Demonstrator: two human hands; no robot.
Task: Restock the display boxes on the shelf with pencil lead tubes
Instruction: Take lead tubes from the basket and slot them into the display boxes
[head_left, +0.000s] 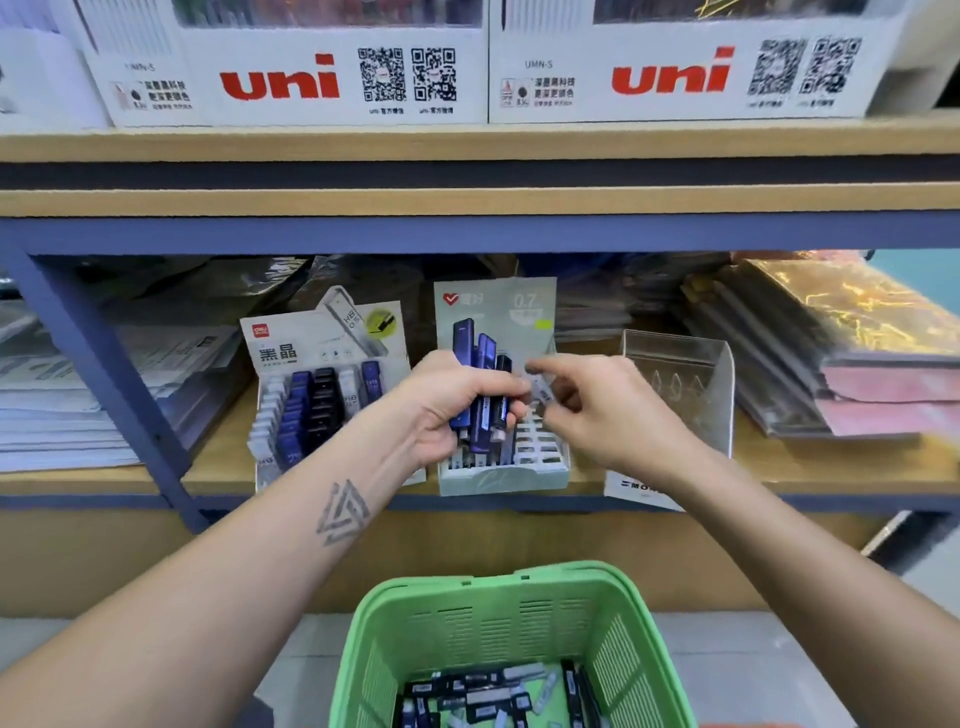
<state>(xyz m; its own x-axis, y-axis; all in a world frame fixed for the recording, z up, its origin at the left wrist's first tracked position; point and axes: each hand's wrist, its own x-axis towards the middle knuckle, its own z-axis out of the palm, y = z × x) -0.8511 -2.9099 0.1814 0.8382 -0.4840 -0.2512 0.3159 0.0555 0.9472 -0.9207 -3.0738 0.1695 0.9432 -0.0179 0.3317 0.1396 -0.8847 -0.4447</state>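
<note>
Right hand (597, 410) pinches blurred tube (542, 388)

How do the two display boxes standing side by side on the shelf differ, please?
The Deli display box looks nearly full of tubes; the 0.7 display box shows many empty slots. The Deli backing card is white, the other's grey-green. Both stand upright on the shelf.

Green slotted basket (511, 631); blue, black tubes (480, 384).
</note>
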